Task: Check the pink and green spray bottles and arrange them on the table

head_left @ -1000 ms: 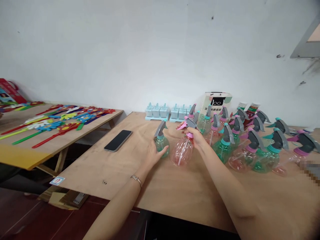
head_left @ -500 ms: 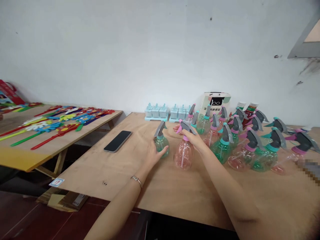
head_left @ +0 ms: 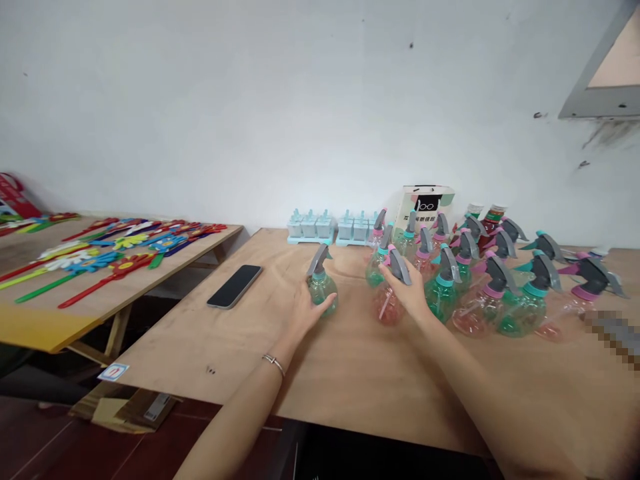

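Beneath the left hand (head_left: pixel 306 308) and right hand (head_left: pixel 414 290) spreads a wooden worktop (head_left: pixel 345 387); clustered spray bottles (head_left: pixel 523 308) stand right of both; the right hand grips a pink bottle (head_left: pixel 389 310) by its head, the left curls around a green bottle (head_left: pixel 321 287), a bracelet (head_left: pixel 273 361) behind it.

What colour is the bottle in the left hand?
The bottle in the left hand is see-through green; the head view shows it best.
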`<move>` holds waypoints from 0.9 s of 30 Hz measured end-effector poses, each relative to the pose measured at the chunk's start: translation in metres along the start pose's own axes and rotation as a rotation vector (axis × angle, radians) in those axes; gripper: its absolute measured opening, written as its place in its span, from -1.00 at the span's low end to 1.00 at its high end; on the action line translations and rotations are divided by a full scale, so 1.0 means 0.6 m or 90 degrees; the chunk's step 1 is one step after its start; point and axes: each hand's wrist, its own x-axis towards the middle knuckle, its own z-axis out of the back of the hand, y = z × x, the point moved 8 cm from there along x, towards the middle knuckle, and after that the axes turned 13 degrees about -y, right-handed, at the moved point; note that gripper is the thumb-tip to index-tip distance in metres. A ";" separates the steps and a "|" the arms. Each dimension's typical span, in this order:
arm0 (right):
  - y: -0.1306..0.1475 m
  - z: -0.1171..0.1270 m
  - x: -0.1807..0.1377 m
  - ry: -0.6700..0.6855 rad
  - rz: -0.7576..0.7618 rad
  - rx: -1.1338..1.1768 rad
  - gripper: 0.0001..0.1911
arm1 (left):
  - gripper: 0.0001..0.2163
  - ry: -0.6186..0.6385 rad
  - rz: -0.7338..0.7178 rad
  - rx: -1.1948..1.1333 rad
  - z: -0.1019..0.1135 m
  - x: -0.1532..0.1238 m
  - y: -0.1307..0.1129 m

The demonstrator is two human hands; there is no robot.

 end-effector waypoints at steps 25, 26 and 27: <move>-0.139 0.005 -0.084 0.095 -0.002 -0.004 0.12 | -0.57 0.118 -0.047 -0.211 -0.008 0.071 -0.109; -0.142 0.002 -0.085 0.105 -0.004 -0.003 0.13 | -0.56 0.107 -0.045 -0.212 -0.008 0.069 -0.104; -0.145 -0.001 -0.086 0.114 -0.003 -0.003 0.14 | -0.55 0.095 -0.043 -0.216 -0.008 0.067 -0.101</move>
